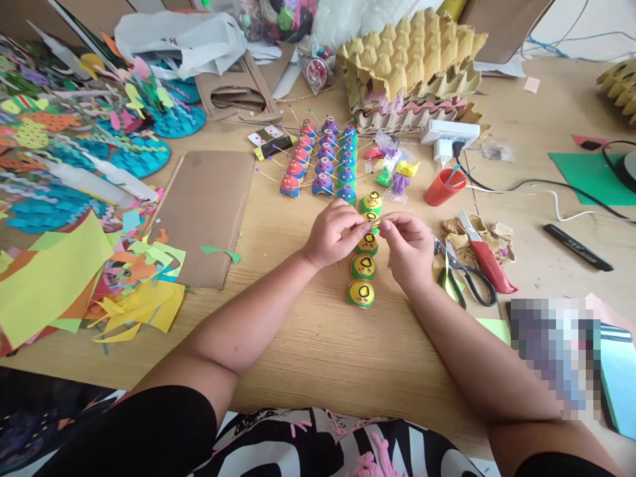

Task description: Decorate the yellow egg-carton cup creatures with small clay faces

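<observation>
My left hand [335, 235] and my right hand [410, 248] meet above a row of egg-carton figures, fingertips pinched. A thin toothpick [380, 220] seems to stretch between them, its ends hidden by the fingers. Below lies the row of green-and-yellow painted cups [361, 293] with small faces and dark rings on top. My hands partly cover the cups at its far end. Beyond stand finished-looking rows in red [289, 185], purple [322, 184] and blue-green [346, 193], with thin sticks poking out. A few loose sticks [338, 264] show beside my left wrist.
Scissors [464, 268], a red-handled cutter [487, 262] and an orange cup [444, 187] lie to the right. Bagged coloured clay [400, 182], a power strip [452, 132] and stacked egg trays [407, 59] are farther back. Cardboard [209, 212] and paper scraps [134, 298] spread left.
</observation>
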Demonstrator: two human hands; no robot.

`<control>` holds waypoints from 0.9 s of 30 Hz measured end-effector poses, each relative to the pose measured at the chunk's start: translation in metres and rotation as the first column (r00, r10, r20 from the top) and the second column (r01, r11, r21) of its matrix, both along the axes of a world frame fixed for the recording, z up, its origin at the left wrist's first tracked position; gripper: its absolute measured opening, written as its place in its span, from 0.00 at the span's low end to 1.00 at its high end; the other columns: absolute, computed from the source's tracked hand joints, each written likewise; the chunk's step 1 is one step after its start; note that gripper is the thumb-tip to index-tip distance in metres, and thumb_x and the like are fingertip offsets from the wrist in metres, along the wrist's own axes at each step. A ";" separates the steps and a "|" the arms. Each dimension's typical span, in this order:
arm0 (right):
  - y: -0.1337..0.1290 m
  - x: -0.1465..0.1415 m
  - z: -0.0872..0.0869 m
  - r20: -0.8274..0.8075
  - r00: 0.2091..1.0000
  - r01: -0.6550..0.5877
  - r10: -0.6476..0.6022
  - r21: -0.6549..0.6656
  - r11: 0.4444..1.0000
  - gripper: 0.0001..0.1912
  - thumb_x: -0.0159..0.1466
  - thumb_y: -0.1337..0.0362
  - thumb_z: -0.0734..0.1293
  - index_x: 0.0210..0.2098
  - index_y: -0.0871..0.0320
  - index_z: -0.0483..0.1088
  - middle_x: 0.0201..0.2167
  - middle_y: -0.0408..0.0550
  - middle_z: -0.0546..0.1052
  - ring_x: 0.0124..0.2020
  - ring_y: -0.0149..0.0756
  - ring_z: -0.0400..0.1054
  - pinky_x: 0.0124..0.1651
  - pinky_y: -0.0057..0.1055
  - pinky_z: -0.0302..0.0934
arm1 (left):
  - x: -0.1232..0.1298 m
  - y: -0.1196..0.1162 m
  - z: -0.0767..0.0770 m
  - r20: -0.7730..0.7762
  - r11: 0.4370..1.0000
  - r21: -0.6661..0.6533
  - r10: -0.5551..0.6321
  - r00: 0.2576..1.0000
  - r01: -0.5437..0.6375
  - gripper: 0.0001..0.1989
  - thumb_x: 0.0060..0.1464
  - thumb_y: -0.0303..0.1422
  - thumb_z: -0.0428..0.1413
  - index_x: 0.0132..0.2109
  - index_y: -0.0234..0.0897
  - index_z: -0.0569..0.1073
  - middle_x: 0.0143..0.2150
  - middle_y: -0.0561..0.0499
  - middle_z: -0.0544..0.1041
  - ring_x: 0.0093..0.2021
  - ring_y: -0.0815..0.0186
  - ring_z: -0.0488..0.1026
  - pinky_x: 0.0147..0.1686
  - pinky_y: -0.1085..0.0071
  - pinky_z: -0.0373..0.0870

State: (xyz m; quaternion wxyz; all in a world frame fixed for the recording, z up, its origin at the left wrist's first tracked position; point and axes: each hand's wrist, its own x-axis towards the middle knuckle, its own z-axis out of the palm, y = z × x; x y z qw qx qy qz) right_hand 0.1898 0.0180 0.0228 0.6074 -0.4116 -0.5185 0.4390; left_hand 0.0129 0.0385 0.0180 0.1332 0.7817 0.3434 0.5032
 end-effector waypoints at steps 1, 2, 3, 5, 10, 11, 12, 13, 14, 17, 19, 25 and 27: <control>0.001 0.000 0.001 -0.004 1.000 0.002 -0.002 -0.007 1.000 0.21 0.56 0.42 0.80 0.34 0.52 0.79 0.32 0.44 0.83 0.34 0.33 0.76 0.40 0.33 0.74 | 0.000 0.000 0.000 -0.006 1.000 -0.004 -0.001 1.000 0.001 0.19 0.71 0.44 0.54 0.35 0.39 0.79 0.31 0.49 0.80 0.37 0.62 0.73 0.40 0.62 0.70; 0.001 0.000 0.001 -0.002 1.000 0.003 -0.003 -0.015 1.000 0.22 0.55 0.41 0.80 0.34 0.52 0.79 0.31 0.43 0.82 0.33 0.33 0.75 0.40 0.33 0.74 | 0.000 0.000 0.000 -0.007 1.000 -0.002 -0.006 1.000 0.006 0.19 0.71 0.44 0.54 0.35 0.39 0.79 0.31 0.49 0.80 0.36 0.63 0.73 0.40 0.62 0.70; 0.002 0.001 0.001 0.005 1.000 0.002 -0.002 -0.024 1.000 0.23 0.55 0.40 0.80 0.34 0.52 0.79 0.32 0.43 0.82 0.32 0.32 0.75 0.39 0.33 0.73 | 0.000 0.000 0.000 -0.006 1.000 0.000 -0.015 1.000 0.015 0.19 0.71 0.44 0.55 0.34 0.39 0.78 0.30 0.49 0.80 0.36 0.63 0.73 0.41 0.62 0.70; 0.003 0.003 0.000 0.025 1.000 -0.012 0.013 -0.048 0.999 0.24 0.55 0.39 0.80 0.37 0.52 0.80 0.32 0.43 0.82 0.32 0.32 0.73 0.39 0.33 0.73 | 0.001 0.001 0.000 -0.004 1.000 -0.002 -0.029 1.000 0.029 0.19 0.71 0.44 0.55 0.34 0.40 0.78 0.30 0.49 0.79 0.35 0.63 0.73 0.40 0.62 0.70; 0.006 0.007 -0.004 0.039 0.996 -0.078 0.081 -0.062 0.995 0.18 0.59 0.43 0.79 0.34 0.51 0.83 0.28 0.42 0.79 0.31 0.31 0.71 0.37 0.32 0.71 | 0.001 0.000 0.000 0.024 0.996 -0.049 -0.071 0.997 0.072 0.22 0.70 0.49 0.55 0.33 0.40 0.78 0.30 0.49 0.79 0.35 0.63 0.73 0.42 0.61 0.71; 0.007 0.007 -0.004 0.027 0.997 -0.077 0.079 -0.062 0.995 0.18 0.60 0.43 0.78 0.33 0.52 0.82 0.28 0.42 0.78 0.31 0.31 0.71 0.37 0.32 0.71 | 0.001 0.000 0.000 0.051 0.994 -0.075 -0.081 0.995 0.084 0.22 0.70 0.49 0.54 0.34 0.39 0.79 0.31 0.48 0.80 0.37 0.62 0.74 0.43 0.61 0.72; 0.008 0.007 -0.004 0.008 0.997 -0.071 0.072 -0.065 0.995 0.19 0.60 0.43 0.78 0.31 0.52 0.81 0.27 0.42 0.77 0.31 0.31 0.71 0.37 0.32 0.71 | 0.000 0.000 0.000 0.085 0.989 -0.109 -0.087 0.993 0.096 0.24 0.71 0.50 0.52 0.36 0.39 0.81 0.32 0.47 0.81 0.38 0.62 0.75 0.44 0.60 0.72; 0.009 0.006 -0.004 -0.014 0.998 -0.063 0.063 -0.071 0.995 0.20 0.61 0.42 0.77 0.29 0.53 0.80 0.26 0.42 0.76 0.31 0.32 0.71 0.37 0.32 0.71 | -0.001 0.000 0.000 0.124 0.983 -0.148 -0.087 0.988 0.105 0.25 0.72 0.51 0.50 0.38 0.39 0.82 0.33 0.47 0.81 0.38 0.61 0.76 0.45 0.59 0.73; 0.011 0.006 -0.004 -0.037 0.998 -0.056 0.054 -0.078 0.995 0.22 0.60 0.41 0.77 0.28 0.53 0.78 0.26 0.42 0.75 0.31 0.32 0.71 0.38 0.32 0.72 | -0.002 0.000 0.000 0.164 0.976 -0.185 -0.081 0.983 0.111 0.27 0.72 0.52 0.48 0.38 0.39 0.82 0.32 0.47 0.81 0.39 0.61 0.76 0.46 0.59 0.73; 0.014 0.006 -0.001 -0.092 0.994 -0.061 0.052 -0.101 0.993 0.23 0.60 0.41 0.76 0.26 0.53 0.75 0.27 0.42 0.74 0.33 0.32 0.72 0.41 0.32 0.73 | -0.004 0.000 0.001 0.251 0.958 -0.257 -0.057 0.966 0.123 0.31 0.73 0.54 0.45 0.36 0.40 0.83 0.29 0.48 0.79 0.38 0.60 0.76 0.48 0.58 0.73; 0.015 0.006 0.000 -0.134 0.989 -0.077 0.059 -0.128 0.989 0.21 0.60 0.42 0.77 0.28 0.53 0.76 0.28 0.42 0.74 0.32 0.30 0.71 0.40 0.31 0.72 | -0.005 0.001 0.001 0.273 0.953 -0.273 -0.051 0.961 0.129 0.32 0.73 0.54 0.45 0.35 0.41 0.84 0.29 0.49 0.79 0.38 0.61 0.76 0.49 0.58 0.73; 0.014 0.005 0.002 -0.226 0.974 -0.073 0.025 -0.210 0.975 0.21 0.53 0.42 0.81 0.34 0.51 0.80 0.28 0.40 0.74 0.29 0.28 0.67 0.36 0.29 0.71 | -0.001 0.001 -0.001 0.225 0.959 -0.255 -0.061 0.972 0.119 0.24 0.67 0.54 0.56 0.36 0.39 0.83 0.34 0.48 0.83 0.39 0.63 0.76 0.46 0.61 0.73; 0.014 0.005 0.001 -0.214 0.977 -0.061 0.012 -0.222 0.973 0.22 0.52 0.42 0.81 0.33 0.52 0.80 0.28 0.41 0.75 0.29 0.28 0.67 0.36 0.30 0.71 | -0.001 0.002 -0.002 0.211 0.960 -0.252 -0.066 0.975 0.119 0.24 0.66 0.55 0.57 0.37 0.39 0.83 0.35 0.48 0.83 0.38 0.63 0.75 0.44 0.62 0.74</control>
